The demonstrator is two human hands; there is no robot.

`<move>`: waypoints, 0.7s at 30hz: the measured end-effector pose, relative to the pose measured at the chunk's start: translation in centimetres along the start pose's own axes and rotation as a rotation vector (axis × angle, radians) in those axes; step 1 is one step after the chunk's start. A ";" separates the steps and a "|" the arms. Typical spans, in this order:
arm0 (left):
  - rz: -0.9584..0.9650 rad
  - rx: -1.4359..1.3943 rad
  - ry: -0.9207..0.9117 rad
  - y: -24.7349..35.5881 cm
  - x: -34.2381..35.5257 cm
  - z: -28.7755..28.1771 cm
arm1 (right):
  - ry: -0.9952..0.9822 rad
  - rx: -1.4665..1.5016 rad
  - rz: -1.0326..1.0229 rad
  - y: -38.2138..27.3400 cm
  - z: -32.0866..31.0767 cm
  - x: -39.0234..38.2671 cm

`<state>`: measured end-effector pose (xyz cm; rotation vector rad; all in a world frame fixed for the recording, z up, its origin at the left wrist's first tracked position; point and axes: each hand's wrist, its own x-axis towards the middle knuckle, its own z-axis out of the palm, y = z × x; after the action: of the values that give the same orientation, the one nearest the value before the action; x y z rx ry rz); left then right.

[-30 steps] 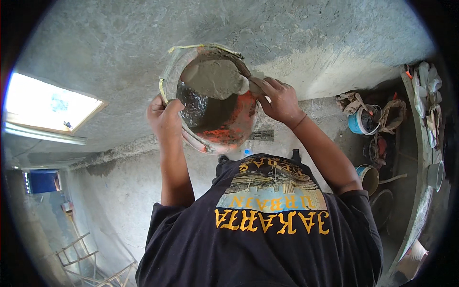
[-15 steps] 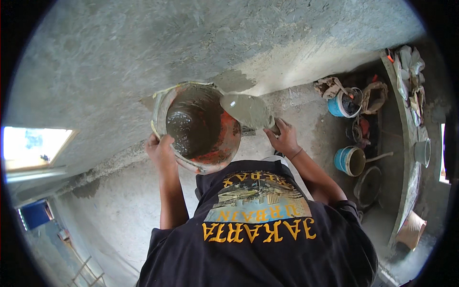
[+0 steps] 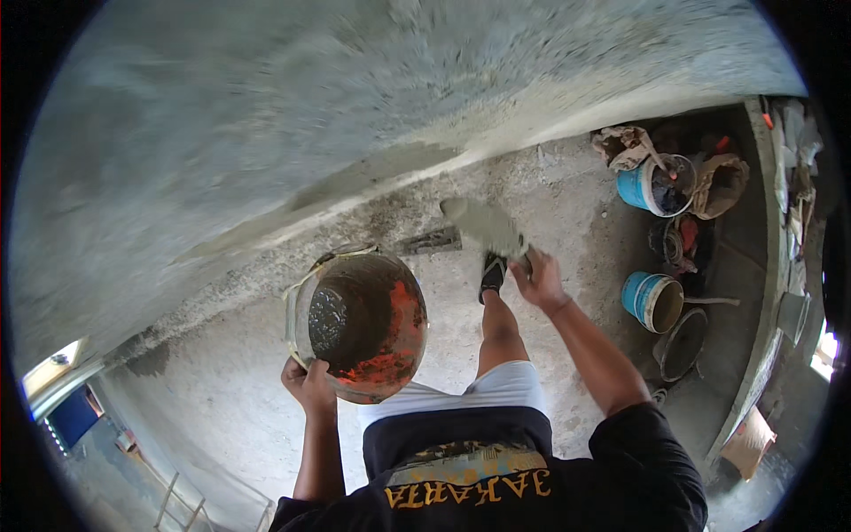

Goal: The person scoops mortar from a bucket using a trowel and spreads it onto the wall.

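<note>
My left hand (image 3: 308,385) grips the rim of a round bucket (image 3: 390,359), holding it tilted in front of my body. Inside it lies wet grey mortar (image 3: 332,315), with bare orange patches along the right inner wall. To the right, my right hand (image 3: 541,282) is closed around the handle of a trowel (image 3: 486,223). Its blade is coated with grey mortar and points up and left, apart from the bucket. The rough plastered wall (image 3: 266,133) rises ahead of both.
A long flat tool (image 3: 428,241) lies on the concrete floor near the wall base. At right stand a blue-white bucket (image 3: 634,188) of dark material, an open paper sack (image 3: 720,184), another blue-white bucket (image 3: 640,297) and a round basin (image 3: 684,346). A ledge (image 3: 764,355) borders them.
The bucket has come down and back toward my body. The trowel has moved away from the bucket's rim, to the right and lower. My leg and foot now show below it.
</note>
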<state>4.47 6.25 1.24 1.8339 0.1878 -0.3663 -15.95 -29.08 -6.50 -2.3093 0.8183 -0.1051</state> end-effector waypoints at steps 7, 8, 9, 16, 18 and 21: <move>-0.157 -0.041 0.057 -7.7 -0.6 4.6 | -0.103 -0.071 -0.180 9.7 3.6 10.7; -0.163 -0.039 0.053 -8.3 -0.6 5.2 | -0.139 -0.085 -0.209 10.6 4.1 12.0; -0.173 -0.037 0.051 -8.5 -0.8 5.6 | -0.147 -0.080 -0.207 11.4 4.6 12.9; -0.192 -0.040 -0.011 -10.1 -0.6 7.3 | -0.173 -0.119 -0.245 13.2 4.9 17.9; -0.196 -0.048 -0.015 -10.1 -0.6 7.6 | -0.211 -0.174 -0.240 12.9 4.3 19.0; -0.205 -0.044 -0.020 -10.6 -0.6 7.6 | -0.185 -0.188 -0.300 12.0 2.9 20.2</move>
<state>-0.53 2.07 -10.06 1.7715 0.3690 -0.5197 -5.27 -46.08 -19.09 -2.5605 0.3998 0.0564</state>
